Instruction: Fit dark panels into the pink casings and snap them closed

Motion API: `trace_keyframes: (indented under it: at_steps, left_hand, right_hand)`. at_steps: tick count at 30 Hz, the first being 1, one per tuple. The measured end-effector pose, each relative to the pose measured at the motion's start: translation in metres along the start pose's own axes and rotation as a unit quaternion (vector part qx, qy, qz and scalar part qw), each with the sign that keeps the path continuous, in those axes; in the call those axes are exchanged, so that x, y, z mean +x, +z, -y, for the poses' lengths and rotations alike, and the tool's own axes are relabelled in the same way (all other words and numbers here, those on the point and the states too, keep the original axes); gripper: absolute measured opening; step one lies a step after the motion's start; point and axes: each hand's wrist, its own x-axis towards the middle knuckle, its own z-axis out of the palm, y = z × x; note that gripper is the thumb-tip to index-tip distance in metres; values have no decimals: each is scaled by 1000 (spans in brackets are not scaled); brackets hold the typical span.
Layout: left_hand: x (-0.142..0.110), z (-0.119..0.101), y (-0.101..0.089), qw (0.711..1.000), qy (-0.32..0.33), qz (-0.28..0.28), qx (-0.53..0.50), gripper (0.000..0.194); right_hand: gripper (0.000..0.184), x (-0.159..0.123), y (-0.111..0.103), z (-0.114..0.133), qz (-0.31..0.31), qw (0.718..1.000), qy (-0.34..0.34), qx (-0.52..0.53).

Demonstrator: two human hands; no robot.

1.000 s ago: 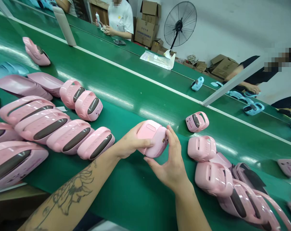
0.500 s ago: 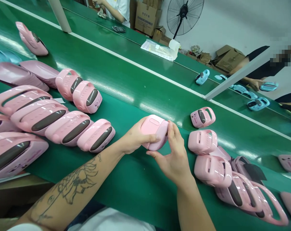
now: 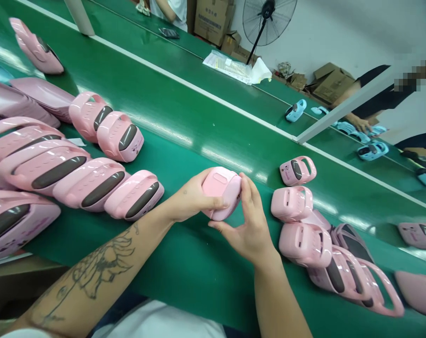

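Note:
My left hand [image 3: 193, 198], on a tattooed forearm, and my right hand [image 3: 246, 225] both grip a pink plastic casing [image 3: 221, 191] over the green conveyor belt [image 3: 213, 281]. The casing is small and rounded, and my fingers wrap its right end. Rows of similar pink casings with dark oval panels lie on the belt on both sides. The nearest to my left hand is one [image 3: 135, 195] at the end of the left row. To the right of my right hand stands a pale pink shell [image 3: 292, 204].
A white-edged divider [image 3: 198, 84] separates this belt from a second green belt carrying light blue pieces [image 3: 296, 111]. A co-worker's hand [image 3: 361, 125] is at that belt. Another person [image 3: 168, 9], cardboard boxes [image 3: 213, 21] and a standing fan [image 3: 267, 19] are at the back.
My view has shifted, so the belt and casings sit further left and higher in the picture. Both hands still hold the pink casing, which has turned slightly between them.

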Motion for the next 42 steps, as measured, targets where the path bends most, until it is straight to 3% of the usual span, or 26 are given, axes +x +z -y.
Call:
trace_keyframes:
  at_steps: [9,21,28,36,42]
  left_hand:
    - [-3,-3,10,994,54,-70,61,80]
    - [-7,2,12,990,85,-91,70,85]
    - [-8,-5,10,991,67,-74,85,85]
    - [-10,-3,12,988,47,-105,101,81]
    - [-14,-7,13,983,52,-119,131,90]
  right_hand:
    - [110,1,3,7,-25,999,-28,-12]
    - [110,2,-6,13,-18,999,-40,-16]
    - [112,4,-12,17,-6,999,-42,-6]
    - [108,3,-9,22,13,999,-47,14]
    - [109,2,-7,24,14,998,-53,9]
